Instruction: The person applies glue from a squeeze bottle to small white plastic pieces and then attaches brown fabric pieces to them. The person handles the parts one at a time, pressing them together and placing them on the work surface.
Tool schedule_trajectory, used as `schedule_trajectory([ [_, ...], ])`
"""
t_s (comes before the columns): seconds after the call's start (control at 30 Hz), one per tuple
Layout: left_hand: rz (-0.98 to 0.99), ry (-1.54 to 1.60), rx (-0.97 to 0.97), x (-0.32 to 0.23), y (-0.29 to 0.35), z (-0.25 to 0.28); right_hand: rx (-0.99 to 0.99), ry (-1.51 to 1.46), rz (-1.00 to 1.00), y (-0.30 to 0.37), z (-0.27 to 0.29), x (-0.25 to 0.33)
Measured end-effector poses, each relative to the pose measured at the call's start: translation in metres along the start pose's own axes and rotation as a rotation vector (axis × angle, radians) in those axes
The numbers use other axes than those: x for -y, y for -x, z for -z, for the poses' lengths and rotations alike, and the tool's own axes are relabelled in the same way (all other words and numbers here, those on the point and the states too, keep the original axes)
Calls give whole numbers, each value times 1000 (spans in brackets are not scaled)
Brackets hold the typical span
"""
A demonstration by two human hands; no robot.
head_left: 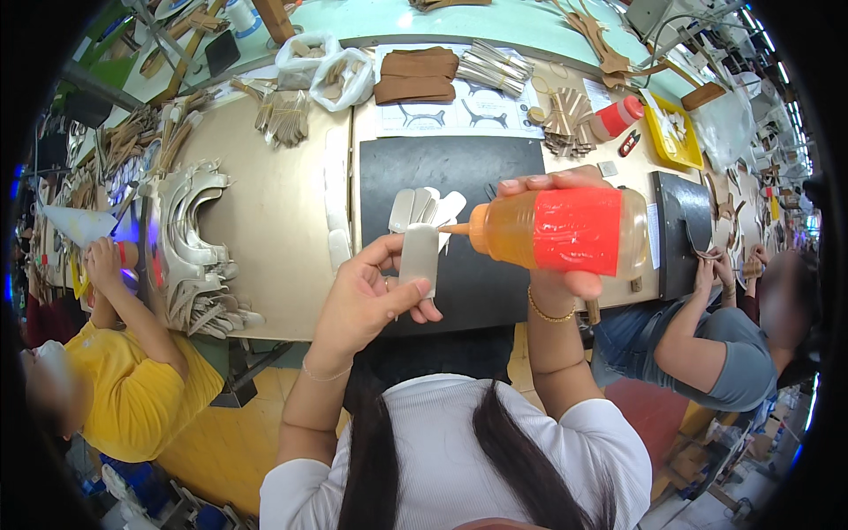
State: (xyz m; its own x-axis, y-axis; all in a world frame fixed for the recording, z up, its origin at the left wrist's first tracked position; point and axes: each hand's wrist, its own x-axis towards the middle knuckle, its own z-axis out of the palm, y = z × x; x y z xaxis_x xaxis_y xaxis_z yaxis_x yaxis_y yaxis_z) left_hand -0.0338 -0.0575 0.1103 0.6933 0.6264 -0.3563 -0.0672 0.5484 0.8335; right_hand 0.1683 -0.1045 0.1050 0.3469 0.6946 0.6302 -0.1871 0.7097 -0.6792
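My left hand (362, 296) pinches a short, pale grey, round-ended strip (418, 263) between thumb and fingers, holding it upright above the black mat (468, 163). In my right hand (565, 179) is a squeeze bottle (574, 231) of amber liquid with a red label, tipped onto its side. Its orange nozzle points left, with the tip at or very near the strip's upper edge; I cannot tell whether they touch. Just behind, a fanned pile of similar pale strips (413, 207) lies on the mat, partly hidden by the held strip.
Brown strips (415, 75), bundled pale strips (495, 67) and plastic bags (343, 78) line the table's back. A second red-labelled bottle (617, 117) and a yellow tray (671, 132) stand at back right. Curved pale pieces (181, 238) are stacked left. Co-workers sit on both sides.
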Motion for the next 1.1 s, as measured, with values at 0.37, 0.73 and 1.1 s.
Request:
schedule_trajectory([
  [0.37, 12, 8, 34, -7, 15, -10, 55, 176, 55, 3, -12, 9],
  [0.73, 23, 26, 29, -5, 14, -9, 41, 319, -7, 2, -15, 20],
  [1.1, 16, 37, 49, -5, 13, -5, 128, -149, 44, -2, -3, 39],
])
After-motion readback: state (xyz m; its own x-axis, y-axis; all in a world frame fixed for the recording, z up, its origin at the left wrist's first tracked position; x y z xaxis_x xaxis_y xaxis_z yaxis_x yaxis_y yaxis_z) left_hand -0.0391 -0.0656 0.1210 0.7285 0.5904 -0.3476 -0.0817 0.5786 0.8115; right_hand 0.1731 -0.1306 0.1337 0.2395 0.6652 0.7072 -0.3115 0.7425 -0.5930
